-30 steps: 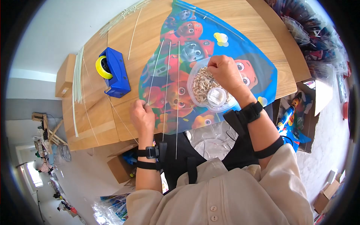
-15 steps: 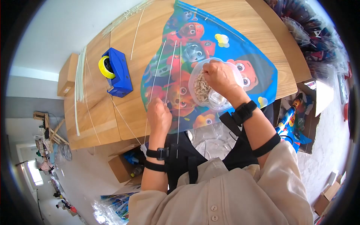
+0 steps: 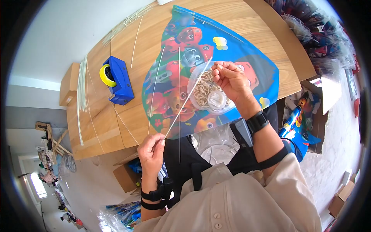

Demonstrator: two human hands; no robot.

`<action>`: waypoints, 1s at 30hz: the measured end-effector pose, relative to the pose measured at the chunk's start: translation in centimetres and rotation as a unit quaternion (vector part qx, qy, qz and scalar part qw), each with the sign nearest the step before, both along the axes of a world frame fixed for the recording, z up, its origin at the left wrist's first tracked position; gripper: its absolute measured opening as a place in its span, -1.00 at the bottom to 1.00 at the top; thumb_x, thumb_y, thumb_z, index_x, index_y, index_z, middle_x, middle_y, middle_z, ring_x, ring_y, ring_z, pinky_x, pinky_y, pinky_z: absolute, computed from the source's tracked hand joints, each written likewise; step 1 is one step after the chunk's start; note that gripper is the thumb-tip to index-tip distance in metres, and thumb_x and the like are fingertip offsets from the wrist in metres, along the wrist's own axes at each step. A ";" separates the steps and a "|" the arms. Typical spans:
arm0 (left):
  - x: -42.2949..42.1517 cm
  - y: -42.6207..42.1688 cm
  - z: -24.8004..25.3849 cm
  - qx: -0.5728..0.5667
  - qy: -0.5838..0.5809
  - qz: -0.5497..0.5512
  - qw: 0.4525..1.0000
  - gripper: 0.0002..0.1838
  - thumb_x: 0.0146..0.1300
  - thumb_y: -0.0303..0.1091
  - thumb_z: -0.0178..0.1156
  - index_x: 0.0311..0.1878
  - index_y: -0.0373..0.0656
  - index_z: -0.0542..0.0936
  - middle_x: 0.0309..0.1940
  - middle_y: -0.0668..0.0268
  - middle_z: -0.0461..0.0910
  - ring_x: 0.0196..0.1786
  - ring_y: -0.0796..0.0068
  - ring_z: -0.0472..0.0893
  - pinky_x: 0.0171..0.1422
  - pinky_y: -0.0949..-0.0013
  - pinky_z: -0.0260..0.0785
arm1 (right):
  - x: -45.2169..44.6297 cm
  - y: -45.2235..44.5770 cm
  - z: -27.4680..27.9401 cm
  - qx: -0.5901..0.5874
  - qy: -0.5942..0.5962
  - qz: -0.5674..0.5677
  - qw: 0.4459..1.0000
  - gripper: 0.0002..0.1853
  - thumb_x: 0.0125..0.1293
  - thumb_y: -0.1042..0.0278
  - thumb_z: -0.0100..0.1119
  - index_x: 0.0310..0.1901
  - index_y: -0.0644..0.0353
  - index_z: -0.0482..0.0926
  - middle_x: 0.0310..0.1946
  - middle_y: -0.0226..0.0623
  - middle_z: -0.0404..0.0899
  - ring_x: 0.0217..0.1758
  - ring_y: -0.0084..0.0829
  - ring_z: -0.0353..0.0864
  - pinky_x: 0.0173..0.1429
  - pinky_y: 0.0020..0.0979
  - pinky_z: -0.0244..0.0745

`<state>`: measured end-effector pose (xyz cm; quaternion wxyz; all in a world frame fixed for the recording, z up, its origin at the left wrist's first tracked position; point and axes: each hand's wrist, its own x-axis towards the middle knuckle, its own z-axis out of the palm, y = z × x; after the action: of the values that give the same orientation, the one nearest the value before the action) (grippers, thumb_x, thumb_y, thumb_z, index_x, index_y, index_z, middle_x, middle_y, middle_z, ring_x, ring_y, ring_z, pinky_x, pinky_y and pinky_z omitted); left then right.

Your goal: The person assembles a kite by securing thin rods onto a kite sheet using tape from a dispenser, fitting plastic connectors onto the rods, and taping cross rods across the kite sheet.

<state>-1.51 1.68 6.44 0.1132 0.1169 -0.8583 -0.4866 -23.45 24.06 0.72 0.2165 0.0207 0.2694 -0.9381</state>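
Observation:
My left hand [image 3: 152,151] pinches the lower end of a thin white rod [image 3: 187,99], which slants up to the right, its top end near my right hand. Above the clear tub [image 3: 192,91], my right hand [image 3: 230,78] is closed, thumb against fingers; what it holds, if anything, is too small to name. Small beige pieces [image 3: 205,89] and a round white container [image 3: 216,99] are in the tub. Under the tub lies a blue printed sheet [image 3: 266,83] with cartoon figures, and two more thin rods [image 3: 179,77] lie across it.
A blue tape dispenser [image 3: 123,83] with yellow tape stands left of the sheet on the wooden table [image 3: 100,129]. Bundled white rods [image 3: 82,100] lie at the left edge, more at the back. A cardboard box [image 3: 69,87] is at the left; an open box [image 3: 319,135] holds printed material at the right.
My left hand has moved down and left and has lifted one rod off the sheet to a slant. My right hand has turned, its fingertips now near the rod's top end.

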 end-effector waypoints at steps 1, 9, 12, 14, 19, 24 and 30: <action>0.2 0.0 0.1 -0.012 0.009 -0.017 1.000 -0.94 0.14 -0.59 0.14 -0.30 -0.30 0.55 -0.55 0.38 0.42 -0.51 0.65 0.37 -0.41 0.55 0.23 | 0.1 0.0 0.0 -0.025 -0.010 -0.001 1.000 -0.91 0.27 0.58 0.08 -0.22 0.36 0.51 -0.28 -0.19 0.56 -0.31 -0.47 0.57 -0.21 -0.50 0.55; 0.3 0.3 0.4 -0.037 0.005 -0.050 0.998 -0.91 0.13 -0.64 0.13 -0.29 -0.32 0.55 -0.52 0.41 0.40 -0.48 0.68 0.36 -0.38 0.59 0.21 | 0.1 0.3 -0.2 -0.043 0.007 0.006 0.999 -0.89 0.27 0.59 0.07 -0.19 0.36 0.52 -0.30 -0.22 0.56 -0.31 -0.46 0.57 -0.21 -0.51 0.55; 0.3 0.2 0.4 -0.054 0.007 -0.052 0.997 -0.91 0.12 -0.63 0.13 -0.28 -0.32 0.55 -0.53 0.41 0.40 -0.48 0.67 0.36 -0.38 0.59 0.21 | 0.1 0.4 0.1 -0.034 0.019 0.000 0.999 -0.89 0.26 0.59 0.09 -0.20 0.36 0.53 -0.31 -0.23 0.57 -0.32 -0.48 0.57 -0.21 -0.51 0.55; 0.3 0.2 0.5 -0.073 0.009 -0.046 0.996 -0.90 0.11 -0.62 0.14 -0.30 -0.27 0.57 -0.56 0.33 0.42 -0.53 0.59 0.38 -0.41 0.53 0.24 | 0.1 0.5 0.0 -0.025 0.027 -0.007 0.999 -0.89 0.25 0.59 0.10 -0.20 0.36 0.53 -0.31 -0.23 0.57 -0.32 -0.48 0.57 -0.20 -0.51 0.55; 0.1 0.3 0.5 -0.069 0.013 -0.043 0.997 -0.91 0.13 -0.62 0.12 -0.29 -0.29 0.56 -0.55 0.37 0.41 -0.51 0.64 0.37 -0.39 0.56 0.23 | 0.3 0.2 0.7 0.081 0.036 -0.023 0.996 -0.79 0.21 0.57 0.16 -0.11 0.33 0.50 -0.31 -0.26 0.58 -0.33 -0.52 0.57 -0.20 -0.52 0.54; -1.4 1.1 -1.1 -0.013 0.002 0.008 1.000 -0.96 0.13 -0.59 0.14 -0.33 -0.29 0.52 -0.58 0.39 0.39 -0.52 0.64 0.35 -0.42 0.53 0.23 | 1.8 -1.2 2.1 0.131 0.030 0.064 0.989 -0.71 0.14 0.53 0.23 -0.08 0.35 0.49 -0.34 -0.28 0.59 -0.34 -0.55 0.57 -0.22 -0.56 0.52; -6.6 -2.7 -5.7 -0.167 0.009 0.113 0.979 -0.97 0.12 -0.58 0.08 -0.36 -0.27 0.44 -0.53 0.19 0.50 -0.46 0.26 0.51 -0.32 0.28 0.34 | 1.5 -2.0 2.2 0.484 0.206 0.102 0.844 -0.86 0.00 0.52 0.21 -0.36 0.36 0.59 -0.55 -0.21 0.61 -0.47 -0.46 0.61 -0.43 -0.44 0.46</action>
<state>-8.08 -1.06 0.73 0.1936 0.1884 -0.9074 -0.3219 -21.95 22.06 2.97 0.2133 -0.0985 0.7284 -0.6437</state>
